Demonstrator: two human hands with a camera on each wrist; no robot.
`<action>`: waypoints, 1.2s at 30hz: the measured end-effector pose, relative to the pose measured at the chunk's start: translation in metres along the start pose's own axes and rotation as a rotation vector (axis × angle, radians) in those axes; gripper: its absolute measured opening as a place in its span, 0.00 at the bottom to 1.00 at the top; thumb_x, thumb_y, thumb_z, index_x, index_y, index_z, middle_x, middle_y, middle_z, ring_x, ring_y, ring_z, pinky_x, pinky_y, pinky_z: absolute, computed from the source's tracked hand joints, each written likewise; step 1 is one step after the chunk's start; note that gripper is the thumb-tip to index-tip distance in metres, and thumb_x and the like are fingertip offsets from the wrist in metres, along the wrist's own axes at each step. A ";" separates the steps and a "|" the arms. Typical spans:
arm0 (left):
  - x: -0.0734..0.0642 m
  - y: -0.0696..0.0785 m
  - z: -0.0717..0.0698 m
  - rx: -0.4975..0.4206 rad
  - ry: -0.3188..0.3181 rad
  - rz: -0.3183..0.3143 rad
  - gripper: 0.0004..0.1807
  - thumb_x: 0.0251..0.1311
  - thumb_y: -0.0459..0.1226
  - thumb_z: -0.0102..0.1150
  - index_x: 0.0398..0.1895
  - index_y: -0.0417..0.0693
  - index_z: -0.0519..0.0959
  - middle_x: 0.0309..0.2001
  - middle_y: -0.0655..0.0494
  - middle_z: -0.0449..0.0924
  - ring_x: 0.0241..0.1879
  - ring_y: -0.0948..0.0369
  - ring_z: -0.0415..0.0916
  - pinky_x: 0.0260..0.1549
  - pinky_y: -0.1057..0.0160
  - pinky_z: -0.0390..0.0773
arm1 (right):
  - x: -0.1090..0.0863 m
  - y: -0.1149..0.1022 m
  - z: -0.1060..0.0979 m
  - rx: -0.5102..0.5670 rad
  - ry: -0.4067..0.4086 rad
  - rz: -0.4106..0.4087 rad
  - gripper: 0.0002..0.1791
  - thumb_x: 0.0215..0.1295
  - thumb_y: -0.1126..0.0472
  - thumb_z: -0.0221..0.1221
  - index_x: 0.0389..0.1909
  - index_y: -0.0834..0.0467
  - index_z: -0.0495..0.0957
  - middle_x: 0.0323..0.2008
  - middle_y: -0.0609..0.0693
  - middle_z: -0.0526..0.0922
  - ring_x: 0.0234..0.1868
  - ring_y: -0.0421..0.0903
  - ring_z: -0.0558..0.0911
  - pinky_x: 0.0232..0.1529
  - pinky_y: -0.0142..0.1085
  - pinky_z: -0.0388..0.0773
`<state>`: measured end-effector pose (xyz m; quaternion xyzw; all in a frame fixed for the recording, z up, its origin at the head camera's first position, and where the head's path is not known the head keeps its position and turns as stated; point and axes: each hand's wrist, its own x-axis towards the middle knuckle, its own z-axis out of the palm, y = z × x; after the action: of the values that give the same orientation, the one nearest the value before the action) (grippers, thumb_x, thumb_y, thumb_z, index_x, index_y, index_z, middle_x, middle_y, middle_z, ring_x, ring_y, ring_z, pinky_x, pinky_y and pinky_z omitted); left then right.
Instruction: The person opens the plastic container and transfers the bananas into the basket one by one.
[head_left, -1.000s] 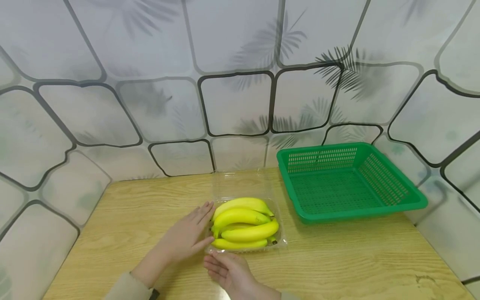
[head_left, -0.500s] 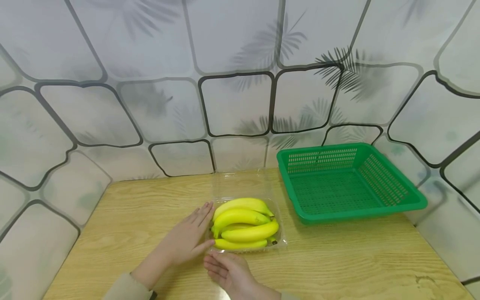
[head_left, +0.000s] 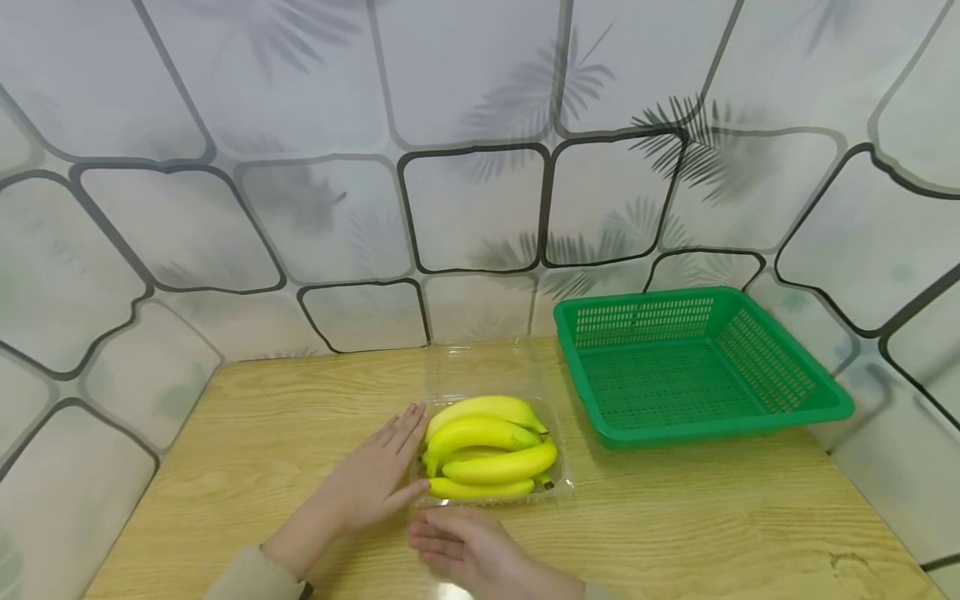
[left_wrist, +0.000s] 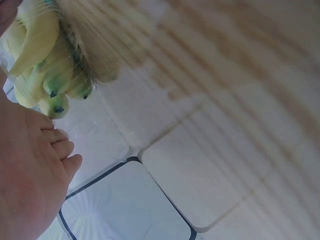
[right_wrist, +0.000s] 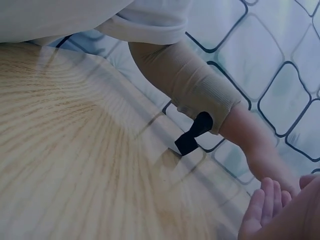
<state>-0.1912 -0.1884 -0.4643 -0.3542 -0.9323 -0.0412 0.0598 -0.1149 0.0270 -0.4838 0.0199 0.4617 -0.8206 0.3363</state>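
At twelve o'clock from the loosely curled, empty right hand [head_left: 468, 546], the box [head_left: 566, 480] of bananas [head_left: 498, 467] is probably flexible, slippery, its fruit bruisable; grip low, nine and three. The left hand [head_left: 371, 473] lies straight-fingered at nine.

The left hand [head_left: 372, 475] blocks the bananas [head_left: 500, 467] on the left, with free passage from above.

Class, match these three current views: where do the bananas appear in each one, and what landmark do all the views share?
Head: the bananas lie just below the picture's centre, inside the open clear container.
Left wrist: top-left corner, seen through clear plastic.
Right wrist: not in this picture.
Shared landmark: the wall patterned with dark-lined, rounded shapes.
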 end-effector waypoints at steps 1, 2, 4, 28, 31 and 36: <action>0.000 0.000 0.000 0.001 -0.001 0.000 0.48 0.79 0.60 0.48 0.84 0.33 0.51 0.86 0.39 0.48 0.85 0.47 0.50 0.83 0.46 0.61 | -0.001 -0.002 0.000 -0.008 -0.021 0.002 0.22 0.79 0.57 0.58 0.64 0.69 0.76 0.50 0.51 0.89 0.53 0.43 0.88 0.69 0.41 0.83; 0.000 0.000 -0.001 0.001 0.001 0.001 0.48 0.79 0.60 0.48 0.84 0.33 0.51 0.86 0.39 0.48 0.85 0.47 0.50 0.83 0.46 0.61 | -0.003 -0.004 -0.001 -0.019 -0.041 0.000 0.23 0.80 0.58 0.57 0.65 0.70 0.75 0.52 0.52 0.89 0.54 0.43 0.88 0.71 0.43 0.82; 0.000 0.001 -0.001 0.004 0.006 0.003 0.48 0.79 0.60 0.48 0.84 0.33 0.52 0.86 0.39 0.49 0.85 0.47 0.51 0.83 0.46 0.61 | -0.006 -0.009 -0.001 -0.040 -0.082 -0.001 0.25 0.79 0.58 0.57 0.67 0.72 0.73 0.52 0.52 0.89 0.56 0.44 0.88 0.72 0.44 0.81; 0.000 0.000 -0.002 0.002 0.015 -0.001 0.48 0.79 0.61 0.47 0.84 0.33 0.53 0.85 0.38 0.51 0.84 0.46 0.53 0.82 0.46 0.62 | -0.014 -0.066 -0.007 -0.303 -0.154 -0.123 0.27 0.75 0.62 0.60 0.69 0.73 0.73 0.64 0.64 0.84 0.64 0.51 0.87 0.70 0.40 0.82; 0.000 0.000 -0.002 -0.007 0.017 -0.005 0.49 0.78 0.62 0.46 0.84 0.34 0.53 0.85 0.39 0.50 0.85 0.47 0.53 0.82 0.47 0.61 | -0.012 -0.072 -0.010 -0.343 -0.136 -0.165 0.27 0.76 0.63 0.61 0.68 0.75 0.72 0.63 0.66 0.84 0.63 0.52 0.87 0.70 0.41 0.83; -0.001 0.000 -0.002 -0.014 0.015 -0.011 0.49 0.78 0.62 0.48 0.84 0.34 0.53 0.85 0.39 0.51 0.85 0.47 0.52 0.82 0.47 0.62 | -0.008 -0.082 -0.013 -0.444 -0.063 -0.218 0.26 0.74 0.62 0.63 0.67 0.73 0.75 0.63 0.67 0.84 0.61 0.49 0.88 0.67 0.36 0.84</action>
<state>-0.1906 -0.1888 -0.4627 -0.3493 -0.9335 -0.0506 0.0639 -0.1588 0.0698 -0.4276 -0.1302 0.6194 -0.7306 0.2561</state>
